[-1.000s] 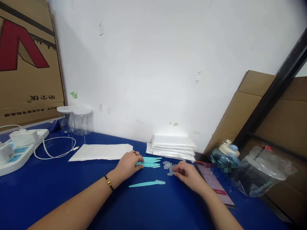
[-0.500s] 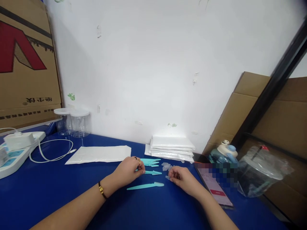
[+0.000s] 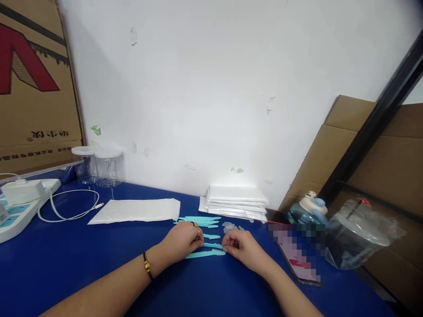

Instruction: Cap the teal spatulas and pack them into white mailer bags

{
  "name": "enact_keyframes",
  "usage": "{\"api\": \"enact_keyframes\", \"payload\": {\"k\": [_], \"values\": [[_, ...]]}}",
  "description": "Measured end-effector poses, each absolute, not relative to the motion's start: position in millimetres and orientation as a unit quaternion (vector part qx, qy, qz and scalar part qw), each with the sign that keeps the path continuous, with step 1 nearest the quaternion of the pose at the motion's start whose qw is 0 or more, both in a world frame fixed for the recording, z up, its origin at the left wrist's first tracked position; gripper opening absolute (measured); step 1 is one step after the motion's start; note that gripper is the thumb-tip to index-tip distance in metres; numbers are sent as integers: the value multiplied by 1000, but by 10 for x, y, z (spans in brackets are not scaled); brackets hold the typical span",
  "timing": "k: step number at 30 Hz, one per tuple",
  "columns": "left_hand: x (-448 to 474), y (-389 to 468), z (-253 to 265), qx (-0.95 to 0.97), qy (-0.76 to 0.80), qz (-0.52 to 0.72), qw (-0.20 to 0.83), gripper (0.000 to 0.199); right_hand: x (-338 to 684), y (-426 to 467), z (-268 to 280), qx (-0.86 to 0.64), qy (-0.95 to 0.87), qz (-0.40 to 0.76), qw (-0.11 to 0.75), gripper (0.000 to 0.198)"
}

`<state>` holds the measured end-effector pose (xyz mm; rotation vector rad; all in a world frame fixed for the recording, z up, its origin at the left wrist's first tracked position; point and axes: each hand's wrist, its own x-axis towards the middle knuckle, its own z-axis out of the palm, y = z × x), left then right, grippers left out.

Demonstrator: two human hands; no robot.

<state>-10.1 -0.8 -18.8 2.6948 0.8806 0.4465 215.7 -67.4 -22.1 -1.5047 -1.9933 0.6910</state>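
Observation:
My left hand (image 3: 187,235) is closed in a pinch on the handle of a teal eyebrow razor (image 3: 213,245), whose blade end points right. At that tip, my right hand (image 3: 240,246) is closed with thumb and fingertips together around a small clear blade cap, mostly hidden by the fingers. Another teal razor (image 3: 206,254) lies just in front on the blue table. Behind the held one is one more razor (image 3: 212,237), and farther back several razors (image 3: 200,219) lie bunched together. Several loose translucent caps (image 3: 228,227) are scattered behind my right hand.
A white padded envelope (image 3: 137,210) lies at left, and a stack of white packets (image 3: 236,200) stands by the wall. To the right are a phone (image 3: 297,259), a figurine (image 3: 309,209) and a bagged tub (image 3: 357,237). Clear jars (image 3: 109,169) and a power strip (image 3: 24,209) stand left.
My left hand has moved slightly nearer and right with a razor from the row. My right hand has left the loose caps and come left to that razor's blade end.

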Motion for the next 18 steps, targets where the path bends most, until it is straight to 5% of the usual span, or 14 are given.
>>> {"api": "enact_keyframes", "payload": {"k": [7,11,18], "values": [[-162,25,-149,913,324,170,178,16,2387,-650,-143,-575,-738,176,305,13],[-284,159,-132,908,357,177,129,21,2691,-568,-159,-617,-725,73,297,17],[-287,203,-160,929,335,144,62,16,2797,-525,-228,-594,-763,56,250,38]]}}
